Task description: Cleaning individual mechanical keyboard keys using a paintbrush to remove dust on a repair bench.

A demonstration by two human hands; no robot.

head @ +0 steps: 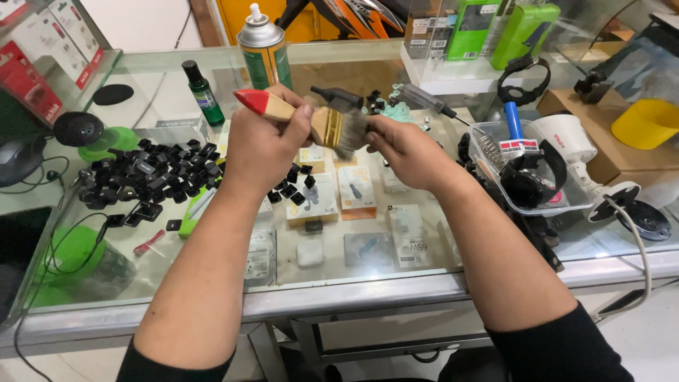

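The left hand (263, 145) grips a paintbrush (311, 122) tight, and the right hand (409, 150) pinches something small against its bristles, above the glass counter (368, 272).

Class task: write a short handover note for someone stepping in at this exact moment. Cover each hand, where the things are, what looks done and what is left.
Left hand: gripping a paintbrush with a red-tipped wooden handle.
Right hand: pinching a small item against the bristles; it is hidden, so I cannot identify it.
Black keycaps: piled on the glass counter at left, a few scattered near the middle.
Spray can and green bottle: upright behind.
Done or left: cannot tell which keycaps are brushed.
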